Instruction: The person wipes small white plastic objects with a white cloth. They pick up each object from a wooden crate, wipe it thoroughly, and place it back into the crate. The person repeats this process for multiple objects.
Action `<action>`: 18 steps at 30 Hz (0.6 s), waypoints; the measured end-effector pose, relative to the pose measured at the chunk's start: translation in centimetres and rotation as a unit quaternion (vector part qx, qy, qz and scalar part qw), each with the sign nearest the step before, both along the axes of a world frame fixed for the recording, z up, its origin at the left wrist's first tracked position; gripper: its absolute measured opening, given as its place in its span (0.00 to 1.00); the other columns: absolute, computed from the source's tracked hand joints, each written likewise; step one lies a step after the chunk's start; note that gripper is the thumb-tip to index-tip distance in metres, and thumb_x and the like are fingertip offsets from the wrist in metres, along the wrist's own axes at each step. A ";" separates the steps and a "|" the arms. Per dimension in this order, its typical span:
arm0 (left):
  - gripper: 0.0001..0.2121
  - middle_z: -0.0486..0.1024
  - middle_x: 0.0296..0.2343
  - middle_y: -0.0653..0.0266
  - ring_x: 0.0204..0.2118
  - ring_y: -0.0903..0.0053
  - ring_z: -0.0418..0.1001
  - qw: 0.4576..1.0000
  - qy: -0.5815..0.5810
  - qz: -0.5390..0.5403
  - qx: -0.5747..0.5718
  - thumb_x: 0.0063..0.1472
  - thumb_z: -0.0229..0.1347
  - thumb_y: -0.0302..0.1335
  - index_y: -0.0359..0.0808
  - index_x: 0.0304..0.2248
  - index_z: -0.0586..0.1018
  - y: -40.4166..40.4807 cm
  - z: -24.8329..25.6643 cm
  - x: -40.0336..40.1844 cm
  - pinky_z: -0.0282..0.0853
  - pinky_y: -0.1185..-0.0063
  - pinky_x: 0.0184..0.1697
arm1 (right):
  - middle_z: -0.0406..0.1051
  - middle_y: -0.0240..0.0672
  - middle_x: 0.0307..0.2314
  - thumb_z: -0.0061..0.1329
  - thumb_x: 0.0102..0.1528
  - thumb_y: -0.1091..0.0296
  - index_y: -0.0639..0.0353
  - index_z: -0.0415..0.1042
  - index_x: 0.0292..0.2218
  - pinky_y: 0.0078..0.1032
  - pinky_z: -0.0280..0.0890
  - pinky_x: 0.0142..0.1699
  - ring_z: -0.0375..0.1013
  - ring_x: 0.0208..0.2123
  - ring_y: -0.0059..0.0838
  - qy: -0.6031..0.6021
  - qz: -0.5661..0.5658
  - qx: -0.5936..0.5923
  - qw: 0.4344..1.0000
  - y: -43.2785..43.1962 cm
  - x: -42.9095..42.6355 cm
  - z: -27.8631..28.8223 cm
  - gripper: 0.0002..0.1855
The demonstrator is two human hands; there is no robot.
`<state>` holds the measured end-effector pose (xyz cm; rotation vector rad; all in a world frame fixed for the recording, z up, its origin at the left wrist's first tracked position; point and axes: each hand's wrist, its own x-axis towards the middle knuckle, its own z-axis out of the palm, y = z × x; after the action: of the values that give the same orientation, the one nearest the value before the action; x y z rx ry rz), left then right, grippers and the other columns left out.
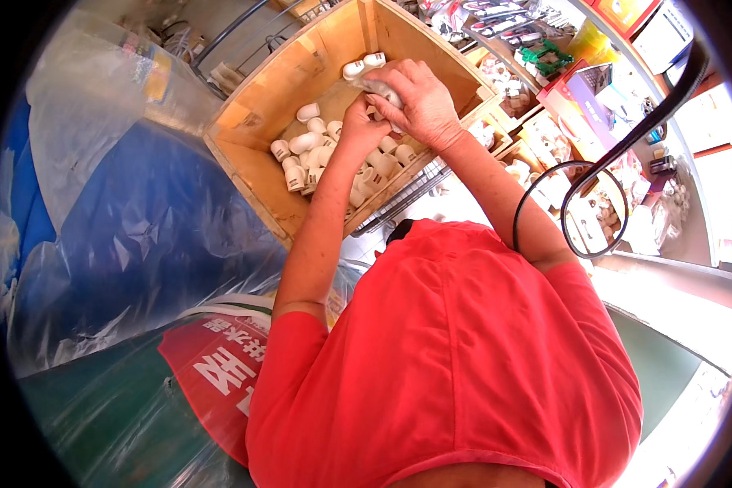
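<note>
My left hand (364,127) and my right hand (419,100) meet over a deep wooden crate (299,64). Between them is a small white fitting in a clear plastic bag (383,90), pinched by the fingers of both hands. My fingers hide part of it, so its exact shape cannot be made out. Below, a loose heap of white plastic pipe elbows (311,146) covers part of the crate floor, and more of them lie under my forearms. Two other white fittings (363,64) rest side by side near the crate's far corner, just beyond my hands.
Bins of fittings (546,140) and shelves with packaged goods (500,18) stand to the right. A black cable (637,131) loops by my right arm. Plastic-wrapped blue goods (158,201) fill the left side. A wire rack (402,195) shows beneath the crate.
</note>
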<state>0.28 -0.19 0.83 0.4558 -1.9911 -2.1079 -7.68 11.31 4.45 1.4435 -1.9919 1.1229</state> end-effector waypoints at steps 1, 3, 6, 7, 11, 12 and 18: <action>0.16 0.70 0.31 0.65 0.28 0.82 0.71 0.998 0.024 0.003 -0.062 0.47 0.54 0.16 0.33 0.38 0.68 -0.2 -0.5 -0.2 0.72 0.83 0.26 | 0.66 0.35 0.30 0.50 0.47 0.60 0.47 0.69 0.38 0.28 0.65 0.37 0.67 0.32 0.38 -0.035 -0.007 -0.005 0.999 0.0 -0.2 -0.2 0.15; 0.18 0.70 0.31 0.66 0.29 0.83 0.70 0.980 0.072 0.009 -0.186 0.47 0.54 0.15 0.33 0.40 0.68 -0.5 -1.3 -0.6 0.71 0.84 0.27 | 0.66 0.35 0.29 0.48 0.47 0.58 0.46 0.71 0.36 0.29 0.65 0.36 0.68 0.31 0.37 -0.104 -0.022 -0.014 0.994 -0.1 -0.6 -1.0 0.12; 0.19 0.70 0.31 0.66 0.27 0.85 0.69 0.970 0.074 0.005 -0.232 0.46 0.56 0.16 0.33 0.40 0.68 -0.8 -1.1 -0.5 0.69 0.85 0.26 | 0.69 0.33 0.29 0.45 0.51 0.59 0.52 0.72 0.36 0.22 0.65 0.36 0.69 0.29 0.27 -0.429 0.047 -0.055 0.901 -0.5 -2.1 -2.5 0.13; 0.20 0.70 0.31 0.66 0.27 0.85 0.69 0.969 0.072 -0.003 -0.236 0.46 0.57 0.16 0.33 0.40 0.68 -0.9 -1.0 -0.5 0.68 0.85 0.26 | 0.69 0.33 0.29 0.44 0.52 0.58 0.55 0.72 0.37 0.21 0.65 0.35 0.69 0.29 0.25 -0.532 0.086 -0.080 0.839 -0.8 -3.4 -3.7 0.13; 0.17 0.71 0.32 0.64 0.26 0.81 0.71 0.993 0.103 0.035 0.044 0.49 0.57 0.19 0.31 0.41 0.68 -0.2 1.9 0.0 0.70 0.82 0.26 | 0.68 0.31 0.26 0.41 0.54 0.59 0.66 0.68 0.38 0.18 0.62 0.32 0.65 0.26 0.19 -0.699 0.063 -0.144 0.697 0.0 -3.8 -2.0 0.17; 0.18 0.70 0.32 0.62 0.26 0.79 0.72 0.991 0.099 0.035 0.077 0.50 0.57 0.20 0.29 0.42 0.67 -0.6 1.8 0.0 0.71 0.80 0.26 | 0.68 0.32 0.27 0.41 0.55 0.59 0.65 0.67 0.40 0.18 0.63 0.34 0.66 0.28 0.19 -0.679 0.057 -0.165 0.713 0.0 -3.9 -2.2 0.18; 0.17 0.70 0.33 0.63 0.27 0.78 0.72 0.995 0.056 0.039 0.068 0.49 0.56 0.18 0.31 0.40 0.68 -0.7 1.3 -0.1 0.72 0.80 0.29 | 0.70 0.34 0.29 0.47 0.53 0.61 0.57 0.67 0.39 0.20 0.64 0.36 0.68 0.29 0.23 -0.409 0.007 -0.265 0.873 -0.2 -2.2 -1.5 0.14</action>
<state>0.20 -0.88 2.15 0.4217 -1.7487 -2.1775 -9.89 11.11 2.97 0.7288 -1.8656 2.3388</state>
